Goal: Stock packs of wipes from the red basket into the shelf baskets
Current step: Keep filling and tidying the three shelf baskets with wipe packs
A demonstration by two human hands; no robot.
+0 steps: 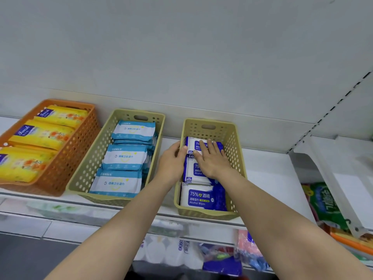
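Three baskets stand on a white shelf. The right tan basket (235,138) holds blue-and-white alcohol wipe packs, with one pack at the front (201,198). My right hand (212,160) lies flat with fingers spread on the back pack (198,144) and the middle one. My left hand (171,160) grips the basket's left wall, its thumb touching the back pack's left edge. The middle tan basket (88,168) holds light-blue wipe packs (125,157). The orange basket (66,156) holds yellow packs (42,135). The red basket is not in view.
The white shelf (268,178) runs right to an upright with slots (331,114). A green package (327,205) sits lower right. On the shelf below lie white rolls (171,251) and blue and pink bags (248,249).
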